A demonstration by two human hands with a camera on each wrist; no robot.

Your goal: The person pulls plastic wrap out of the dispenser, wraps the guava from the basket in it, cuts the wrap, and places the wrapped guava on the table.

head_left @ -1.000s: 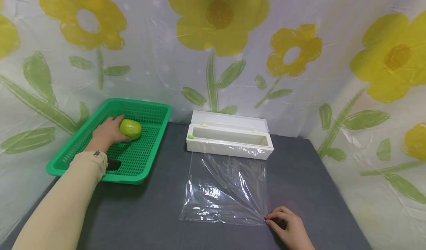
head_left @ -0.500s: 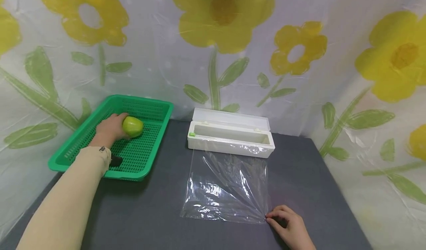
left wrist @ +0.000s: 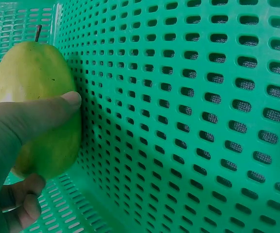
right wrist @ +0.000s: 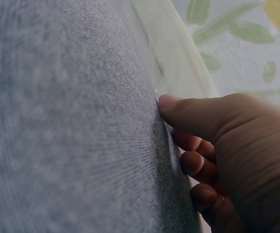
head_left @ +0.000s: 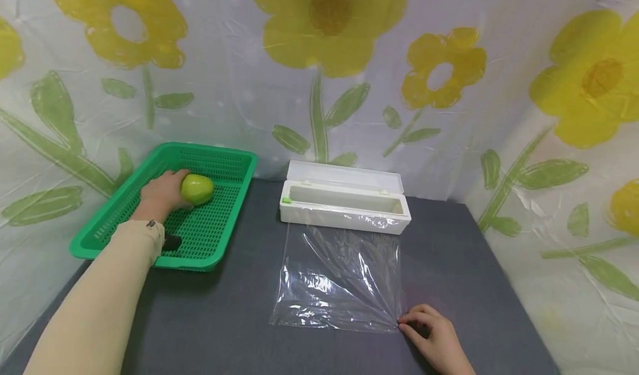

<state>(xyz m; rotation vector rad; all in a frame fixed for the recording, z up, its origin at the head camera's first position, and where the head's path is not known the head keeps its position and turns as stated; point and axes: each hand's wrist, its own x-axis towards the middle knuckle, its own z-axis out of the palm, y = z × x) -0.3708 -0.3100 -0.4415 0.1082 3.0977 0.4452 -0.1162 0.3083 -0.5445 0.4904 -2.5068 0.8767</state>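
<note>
A yellow-green oval fruit with a thin brown stem lies in the green basket. My left hand grips it from the left side. In the left wrist view its thumb lies across the fruit and other fingers curl under the lower end. On the table, clear plastic wrap stretches forward from a white wrap box with its lid raised. My right hand pinches the near right corner of the wrap between thumb and fingertips, and creases run up from there.
Behind the table hangs a pale sheet printed with yellow flowers. A small green slider sits on the left end of the wrap box. Grey cloth covers the table.
The view shifts slightly. My left hand stays on the fruit, which has turned a little. My right hand holds the wrap corner in the same place.
</note>
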